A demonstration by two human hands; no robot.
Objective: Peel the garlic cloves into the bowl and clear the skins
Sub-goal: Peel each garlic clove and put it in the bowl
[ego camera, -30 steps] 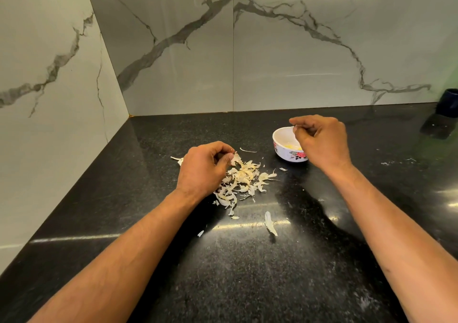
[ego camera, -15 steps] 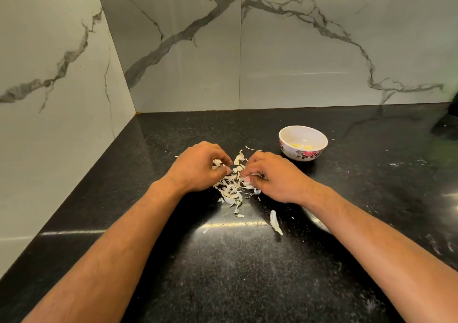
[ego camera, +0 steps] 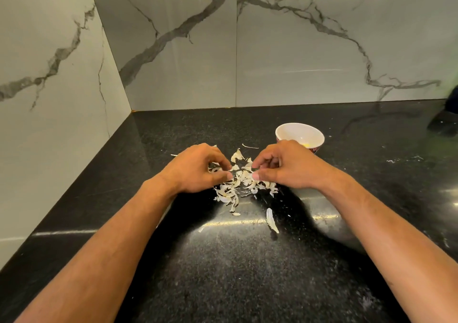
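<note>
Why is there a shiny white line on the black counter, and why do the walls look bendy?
In the head view, the line is glare from a light on the polished countertop, crossing near a stray garlic skin; both arms cast dark shadows; the wide-angle lens bends the marble wall; the lower right corner looks slightly blurred.

Near bench [ego camera: 223, 273]: lying open, one loose skin [ego camera: 272, 221] only.
Right: bowl [ego camera: 300, 134] standing behind.
Left: wall [ego camera: 49, 99] closing in.

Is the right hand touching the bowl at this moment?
Cannot tell. In the head view the right hand overlaps the bowl's near rim, hiding any gap.
</note>
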